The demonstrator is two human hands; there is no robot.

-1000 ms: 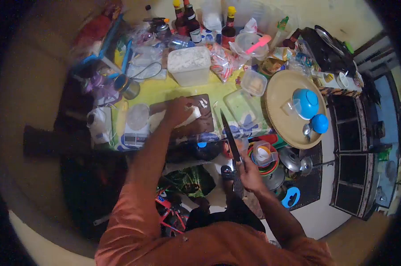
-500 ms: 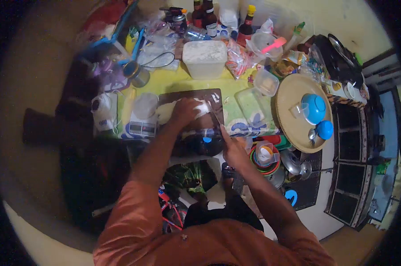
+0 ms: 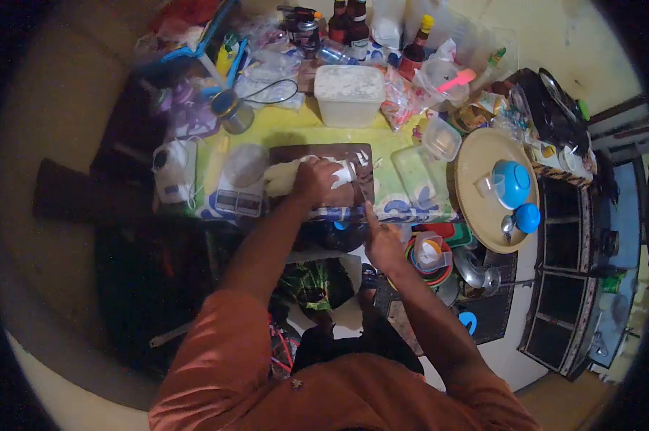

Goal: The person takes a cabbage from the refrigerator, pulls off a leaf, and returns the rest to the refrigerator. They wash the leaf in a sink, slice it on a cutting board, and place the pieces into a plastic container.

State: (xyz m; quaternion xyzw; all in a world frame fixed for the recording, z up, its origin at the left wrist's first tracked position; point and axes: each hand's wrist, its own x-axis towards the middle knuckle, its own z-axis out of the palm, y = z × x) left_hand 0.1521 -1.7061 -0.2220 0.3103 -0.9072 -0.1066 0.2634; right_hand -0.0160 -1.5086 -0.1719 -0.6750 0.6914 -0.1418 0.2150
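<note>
A long white piece of food (image 3: 282,177) lies across a brown cutting board (image 3: 353,195). My left hand (image 3: 314,179) is closed over it, pressing it against the board. At its right end stands the blade of a knife (image 3: 359,188), and small white bits (image 3: 362,156) lie on the board beyond. My right hand (image 3: 384,244) grips the knife handle at the table's front edge, its index finger stretched along it. The exact contact of blade and food is hard to make out.
Left of the board are a kitchen scale (image 3: 240,201) and a white appliance (image 3: 175,172). Behind stands a white tub (image 3: 349,97). To the right are a clear container (image 3: 415,174) and a round tray (image 3: 475,208) with blue bowls (image 3: 512,184).
The view has shifted, so the table things appear slightly farther right. Both hands keep their holds on the food and the knife, with the knife still at the food's right end.
</note>
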